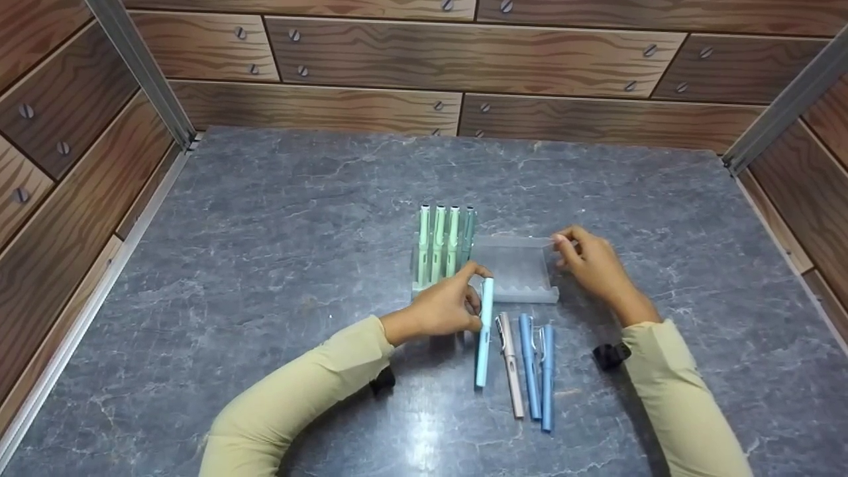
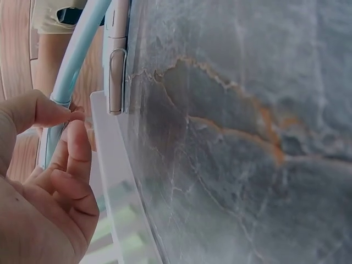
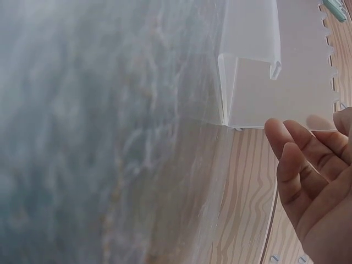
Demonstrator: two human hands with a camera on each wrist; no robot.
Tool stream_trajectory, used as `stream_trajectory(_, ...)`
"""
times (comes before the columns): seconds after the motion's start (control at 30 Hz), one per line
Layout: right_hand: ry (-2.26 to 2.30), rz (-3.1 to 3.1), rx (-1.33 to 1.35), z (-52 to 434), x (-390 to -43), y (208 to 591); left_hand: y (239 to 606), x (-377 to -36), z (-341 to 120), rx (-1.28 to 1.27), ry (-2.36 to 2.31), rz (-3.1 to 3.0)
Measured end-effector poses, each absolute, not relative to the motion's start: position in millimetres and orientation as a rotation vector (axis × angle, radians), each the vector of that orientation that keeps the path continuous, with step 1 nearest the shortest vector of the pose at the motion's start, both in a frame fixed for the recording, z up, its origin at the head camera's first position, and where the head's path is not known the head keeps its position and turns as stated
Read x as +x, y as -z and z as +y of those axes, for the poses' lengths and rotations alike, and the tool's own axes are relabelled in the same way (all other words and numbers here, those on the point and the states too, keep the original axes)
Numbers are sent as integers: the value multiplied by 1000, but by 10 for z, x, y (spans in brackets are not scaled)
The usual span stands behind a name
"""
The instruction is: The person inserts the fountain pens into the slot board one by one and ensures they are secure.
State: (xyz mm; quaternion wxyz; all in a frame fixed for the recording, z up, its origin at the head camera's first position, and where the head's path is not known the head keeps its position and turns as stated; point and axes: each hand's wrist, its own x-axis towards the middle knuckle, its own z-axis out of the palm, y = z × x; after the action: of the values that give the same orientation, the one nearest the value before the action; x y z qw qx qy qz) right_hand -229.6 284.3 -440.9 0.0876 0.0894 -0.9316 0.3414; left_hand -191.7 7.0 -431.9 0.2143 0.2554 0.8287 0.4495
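Note:
My left hand [image 1: 447, 305] pinches a light turquoise pen [image 1: 485, 338] between thumb and fingertips, tilted just in front of a translucent pen tray [image 1: 510, 258]. In the left wrist view the turquoise pen [image 2: 77, 55] crosses behind the thumb tip. Three light green pens [image 1: 438, 242] and a dark green pen [image 1: 468, 232] stand side by side in the tray's left part; my left hand covers some of their lower ends. At the tray's back right corner, my right hand [image 1: 593, 265] pinches the edge, one fingertip [image 3: 316, 122] showing through the translucent plastic.
In front of the tray lie a greyish-pink pen [image 1: 511, 371] and two blue pens [image 1: 547, 384], roughly parallel. The grey marbled tabletop [image 1: 298, 199] is bounded by wood-patterned walls [image 1: 477, 56] and metal corner posts [image 1: 142, 69].

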Motion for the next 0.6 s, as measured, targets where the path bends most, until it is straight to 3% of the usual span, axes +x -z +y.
stream_trajectory(0.6,-1014,-2787,257,2842,-2291,4408,4283,-1955,11,697,-1303,2153)
